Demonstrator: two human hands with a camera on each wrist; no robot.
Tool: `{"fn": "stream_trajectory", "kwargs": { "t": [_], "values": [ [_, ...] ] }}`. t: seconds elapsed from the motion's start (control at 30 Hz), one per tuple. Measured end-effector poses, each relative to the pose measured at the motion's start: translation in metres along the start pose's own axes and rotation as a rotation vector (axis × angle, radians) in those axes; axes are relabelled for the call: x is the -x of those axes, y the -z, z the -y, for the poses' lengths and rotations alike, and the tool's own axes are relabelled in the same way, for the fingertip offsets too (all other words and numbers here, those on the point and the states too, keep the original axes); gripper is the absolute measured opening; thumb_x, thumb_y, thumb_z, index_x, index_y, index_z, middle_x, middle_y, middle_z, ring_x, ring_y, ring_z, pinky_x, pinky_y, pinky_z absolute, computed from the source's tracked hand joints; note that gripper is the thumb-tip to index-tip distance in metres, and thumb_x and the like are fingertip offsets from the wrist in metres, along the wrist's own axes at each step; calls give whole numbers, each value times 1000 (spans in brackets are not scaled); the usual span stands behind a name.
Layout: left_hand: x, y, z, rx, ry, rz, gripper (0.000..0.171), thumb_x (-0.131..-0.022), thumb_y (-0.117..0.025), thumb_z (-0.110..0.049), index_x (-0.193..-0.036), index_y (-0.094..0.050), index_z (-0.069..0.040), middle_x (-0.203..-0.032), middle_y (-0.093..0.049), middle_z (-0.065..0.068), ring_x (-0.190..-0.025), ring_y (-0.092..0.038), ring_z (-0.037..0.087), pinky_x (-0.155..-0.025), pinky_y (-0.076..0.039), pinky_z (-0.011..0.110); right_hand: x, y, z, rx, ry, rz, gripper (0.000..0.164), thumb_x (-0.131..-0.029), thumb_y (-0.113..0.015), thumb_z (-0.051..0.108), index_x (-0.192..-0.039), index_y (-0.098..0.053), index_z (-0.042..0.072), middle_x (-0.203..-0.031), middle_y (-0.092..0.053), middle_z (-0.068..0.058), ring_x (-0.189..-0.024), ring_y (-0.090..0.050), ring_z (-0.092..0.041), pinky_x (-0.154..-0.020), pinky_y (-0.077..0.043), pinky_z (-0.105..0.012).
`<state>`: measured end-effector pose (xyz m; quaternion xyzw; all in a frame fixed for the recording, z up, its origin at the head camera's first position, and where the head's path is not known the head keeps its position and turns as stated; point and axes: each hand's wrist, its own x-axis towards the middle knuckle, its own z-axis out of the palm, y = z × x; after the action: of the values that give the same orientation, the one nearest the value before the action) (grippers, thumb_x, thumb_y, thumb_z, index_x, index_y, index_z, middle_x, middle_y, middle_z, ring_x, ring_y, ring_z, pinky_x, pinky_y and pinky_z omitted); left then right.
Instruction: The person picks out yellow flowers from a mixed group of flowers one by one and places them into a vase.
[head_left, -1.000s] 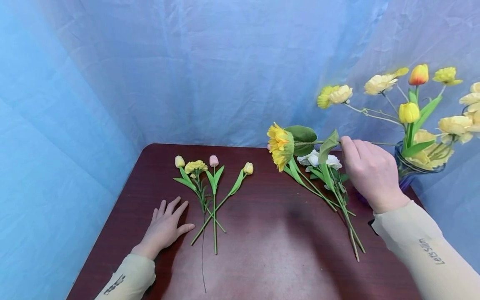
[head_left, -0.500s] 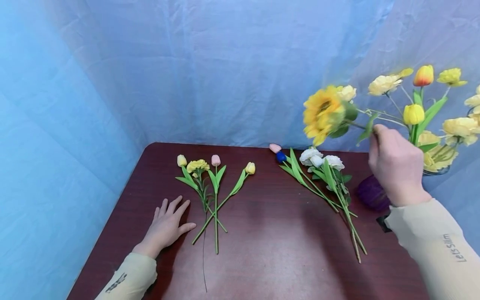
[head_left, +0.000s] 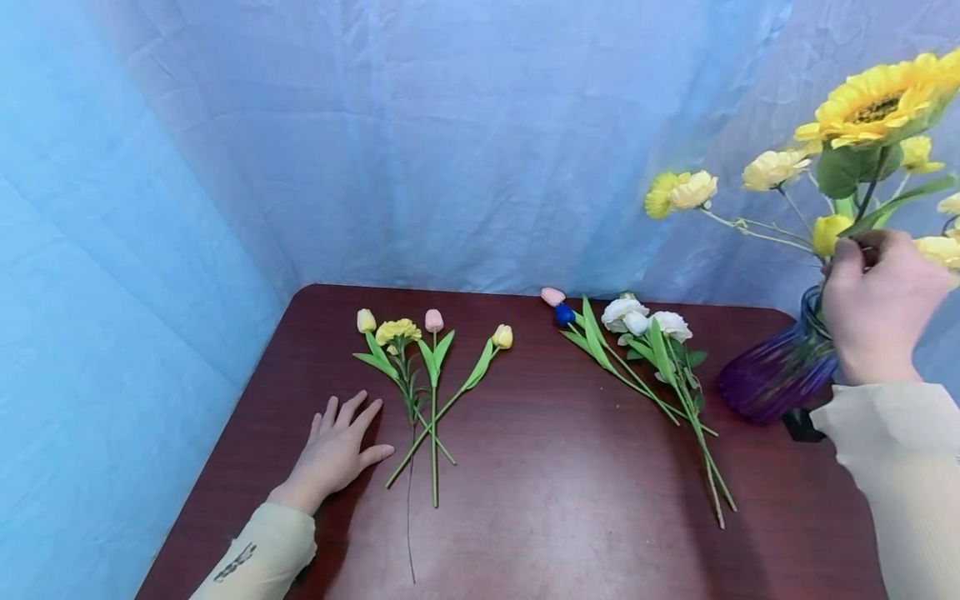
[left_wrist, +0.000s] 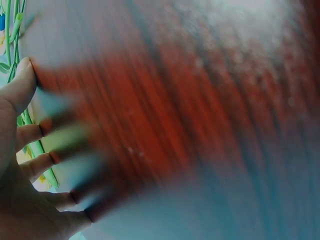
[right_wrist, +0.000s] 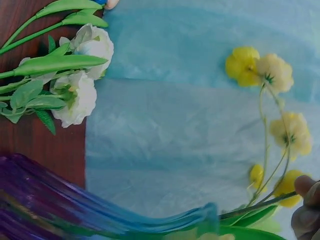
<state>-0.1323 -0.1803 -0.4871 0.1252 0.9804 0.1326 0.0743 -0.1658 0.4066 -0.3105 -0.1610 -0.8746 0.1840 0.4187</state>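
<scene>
Rightward, pinches a broad yellow-petalled sunflower [head_left: 879,107] by its dark stem [right_wrist: 257,206] in the right hand [head_left: 885,304], at the mouth of a ribbed purple-blue glass vase [head_left: 765,383]; leftward, rests the left hand [head_left: 330,450], with spread fingers, on a dark-red wooden table [head_left: 547,500] beside pink and pale-yellow tulips [head_left: 432,367].

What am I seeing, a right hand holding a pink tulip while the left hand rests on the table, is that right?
Not quite: the right hand is holding a yellow sunflower, as the head view shows. The left hand does rest on the table.
</scene>
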Motion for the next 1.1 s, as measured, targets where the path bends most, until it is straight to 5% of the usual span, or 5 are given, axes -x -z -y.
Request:
{"fn": "stream_trajectory", "kwargs": {
  "t": [0.1, 0.2, 0.6, 0.93, 1.1],
  "values": [
    [0, 1, 0, -2, 4, 6, 77, -93, -74, -42, -155, -44, -9, -161, -33, 23, -146, -20, 61, -113, -19, 76, 0, 0, -7, 41, -125, 87, 47, -107, -42, 22, -114, -67, -17, -103, -65, -40, -99, -55, -56, -106, -33, -62],
    [0, 0, 0, 1, 7, 11, 76, -93, -74, -42, -155, -44, -8, -161, -32, 24, -147, -19, 61, -113, -19, 76, 1, 2, -12, 112, -206, 178, 47, -105, -42, 23, -112, -68, -16, -106, -63, -40, -107, -51, -59, -109, -29, -66],
    [-4, 5, -2, -9, 15, 55, 75, -95, -72, -41, -155, -43, -7, -161, -31, 25, -146, -19, 62, -112, -21, 76, 16, 9, -26, 275, -215, 424, 37, -98, -44, 24, -71, -47, -1, -64, -52, -31, -66, -50, -58, -51, -38, -61],
    [-11, 8, -7, -13, 39, 25, 59, -97, -71, -33, -146, -56, -5, -153, -41, 24, -141, -34, 56, -108, -32, 73, 33, 8, -30, 251, -190, 383, 27, -98, -43, 17, -97, -52, -8, -82, -55, -38, -68, -51, -60, -51, -37, -63],
    [-18, 9, -14, 11, 81, -15, 41, -98, -69, -37, -122, -70, -4, -123, -58, 18, -113, -54, 44, -96, -45, 61, 47, 8, -19, 195, -233, 254, 36, -98, -38, 18, -120, -49, -9, -98, -55, -36, -83, -51, -62, -63, -36, -70]
  ]
}}
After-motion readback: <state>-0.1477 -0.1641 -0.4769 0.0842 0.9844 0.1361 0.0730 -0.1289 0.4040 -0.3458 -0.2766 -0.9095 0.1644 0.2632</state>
